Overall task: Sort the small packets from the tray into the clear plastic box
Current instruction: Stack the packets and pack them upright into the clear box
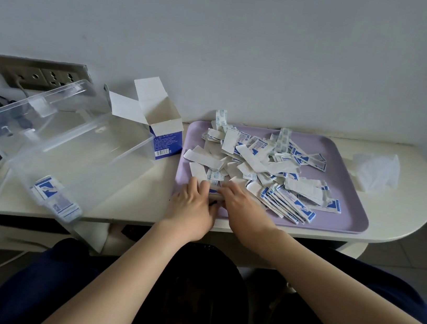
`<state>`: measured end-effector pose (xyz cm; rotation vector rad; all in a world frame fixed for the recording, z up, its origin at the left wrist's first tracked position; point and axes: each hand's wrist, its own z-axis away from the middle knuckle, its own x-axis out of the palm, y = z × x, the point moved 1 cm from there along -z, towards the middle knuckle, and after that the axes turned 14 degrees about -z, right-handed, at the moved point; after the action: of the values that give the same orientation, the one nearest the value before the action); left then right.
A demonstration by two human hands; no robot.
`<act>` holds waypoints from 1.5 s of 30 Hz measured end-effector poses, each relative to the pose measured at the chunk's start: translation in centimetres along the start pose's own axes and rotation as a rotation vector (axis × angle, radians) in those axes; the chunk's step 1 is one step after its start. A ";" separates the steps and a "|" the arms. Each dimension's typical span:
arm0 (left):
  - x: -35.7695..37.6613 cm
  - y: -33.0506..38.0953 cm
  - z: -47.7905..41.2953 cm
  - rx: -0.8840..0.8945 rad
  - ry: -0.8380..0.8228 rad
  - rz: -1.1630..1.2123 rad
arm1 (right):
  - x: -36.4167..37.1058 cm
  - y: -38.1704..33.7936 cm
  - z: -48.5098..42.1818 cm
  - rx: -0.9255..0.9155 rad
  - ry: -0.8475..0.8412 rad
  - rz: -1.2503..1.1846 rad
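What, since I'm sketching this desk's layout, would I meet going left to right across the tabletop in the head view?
clear plastic box → open blue-and-white carton → purple tray heaped with packets → crumpled white tissue

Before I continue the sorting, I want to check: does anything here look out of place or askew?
Two small things: a packet hangs over the tray's far rim, and the clear plastic box sits askew, its near corner reaching the table's front edge.
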<state>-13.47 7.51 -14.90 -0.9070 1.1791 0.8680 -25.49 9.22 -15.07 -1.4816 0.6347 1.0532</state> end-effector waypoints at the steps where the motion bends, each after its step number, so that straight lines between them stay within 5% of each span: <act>1: -0.1 0.0 0.0 -0.001 0.000 0.010 | 0.1 0.1 0.0 -0.006 0.005 -0.017; 8: -1.4 -0.6 0.2 -0.023 0.096 0.016 | -0.5 0.3 -0.2 -0.017 0.155 -0.071; 14: -1.7 -1.0 0.6 0.012 0.019 0.109 | -0.9 -0.9 -0.1 0.005 0.122 -0.273; 21: -2.3 -1.3 1.0 0.065 -0.068 0.106 | -1.4 -1.2 0.6 0.025 -0.033 0.068; 28: -1.7 -2.3 0.5 0.045 0.108 -0.053 | -1.2 -0.3 0.2 0.042 0.014 -0.010; 45: -1.5 -2.4 1.0 -0.020 0.004 0.155 | -0.6 -0.5 0.4 0.016 0.129 -0.003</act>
<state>-11.14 7.36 -13.04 -0.8417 1.2580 1.0049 -25.45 9.56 -14.26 -1.5448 0.7299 0.9537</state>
